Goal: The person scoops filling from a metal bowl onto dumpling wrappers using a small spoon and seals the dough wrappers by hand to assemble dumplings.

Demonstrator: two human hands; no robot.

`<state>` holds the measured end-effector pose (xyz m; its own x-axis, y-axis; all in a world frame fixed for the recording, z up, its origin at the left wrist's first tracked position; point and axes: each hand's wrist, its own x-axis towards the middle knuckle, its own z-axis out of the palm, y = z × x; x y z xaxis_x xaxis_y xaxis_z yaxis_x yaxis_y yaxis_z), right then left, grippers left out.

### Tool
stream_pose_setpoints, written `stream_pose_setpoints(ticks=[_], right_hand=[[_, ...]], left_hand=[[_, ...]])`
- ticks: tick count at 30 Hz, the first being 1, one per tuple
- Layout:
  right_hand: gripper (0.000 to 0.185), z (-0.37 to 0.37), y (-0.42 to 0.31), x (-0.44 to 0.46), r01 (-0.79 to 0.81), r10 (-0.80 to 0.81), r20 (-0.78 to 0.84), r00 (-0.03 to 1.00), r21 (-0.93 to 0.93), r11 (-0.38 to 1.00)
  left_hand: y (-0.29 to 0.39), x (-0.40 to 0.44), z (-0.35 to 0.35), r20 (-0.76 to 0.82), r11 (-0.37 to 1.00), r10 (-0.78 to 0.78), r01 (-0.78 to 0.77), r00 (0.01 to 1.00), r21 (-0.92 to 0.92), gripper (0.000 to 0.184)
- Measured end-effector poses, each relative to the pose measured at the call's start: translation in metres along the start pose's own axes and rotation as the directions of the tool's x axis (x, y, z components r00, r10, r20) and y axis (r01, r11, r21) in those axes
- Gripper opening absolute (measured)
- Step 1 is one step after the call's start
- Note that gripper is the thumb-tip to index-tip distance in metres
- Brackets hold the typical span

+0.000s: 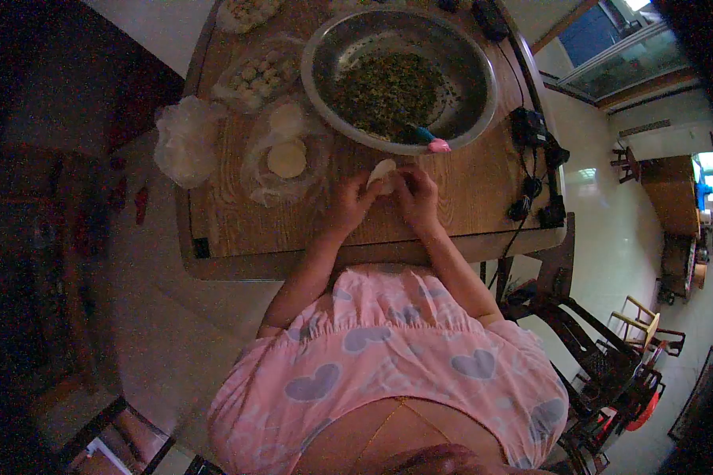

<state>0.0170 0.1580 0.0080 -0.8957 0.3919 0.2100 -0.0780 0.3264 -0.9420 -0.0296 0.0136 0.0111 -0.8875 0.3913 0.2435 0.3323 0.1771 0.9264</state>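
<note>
Between my two hands is a pale, thin dumpling wrapper [383, 169], held up just in front of the big metal bowl. My left hand [353, 201] pinches its left side, while the fingers of my right hand [417, 195] are closed at its right edge. Whether filling lies inside the wrapper is hidden. Chopped green filling [388, 89] covers the bottom of the metal bowl [315, 107]. A utensil with a teal and pink handle [437, 146] leans on the bowl's near rim. Left of my hands, round wrappers [287, 158] lie on clear plastic.
Small pale pieces [261, 79] sit in a plastic bag behind the wrappers. A crumpled white plastic bag [184, 142] rests at the left table edge. Black adapters [528, 127] and cables run along the right side of the wooden table [253, 229]. Dark chairs [586, 340] stand at right.
</note>
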Motion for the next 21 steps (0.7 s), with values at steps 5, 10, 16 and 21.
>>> stream_pose_setpoints(ticks=[5, 10, 16, 21], right_hand=[[0.014, -0.003, -0.013, 0.000, -0.035, 0.035, 0.014, 0.999, 0.017, 0.999], [0.014, -0.001, -0.010, -0.001, -0.046, 0.049, -0.035, 0.998, 0.090, 0.995], [0.014, 0.000, -0.002, 0.000, -0.043, 0.049, -0.045, 0.998, 0.133, 0.990], [0.016, -0.001, -0.013, 0.004, 0.052, -0.054, 0.021, 0.998, 0.077, 0.996]], left_hand=[[0.010, 0.000, -0.003, 0.011, 0.989, -0.123, 0.124, 0.992, -0.081, 0.023], [-0.022, -0.002, 0.003, 0.093, 0.909, -0.273, 0.288, 0.958, -0.302, 0.024], [0.017, 0.001, -0.007, -0.057, 0.936, -0.268, 0.246, 0.962, -0.250, 0.025], [0.007, 0.002, -0.012, -0.009, 0.972, -0.215, 0.213, 0.977, -0.095, 0.023]])
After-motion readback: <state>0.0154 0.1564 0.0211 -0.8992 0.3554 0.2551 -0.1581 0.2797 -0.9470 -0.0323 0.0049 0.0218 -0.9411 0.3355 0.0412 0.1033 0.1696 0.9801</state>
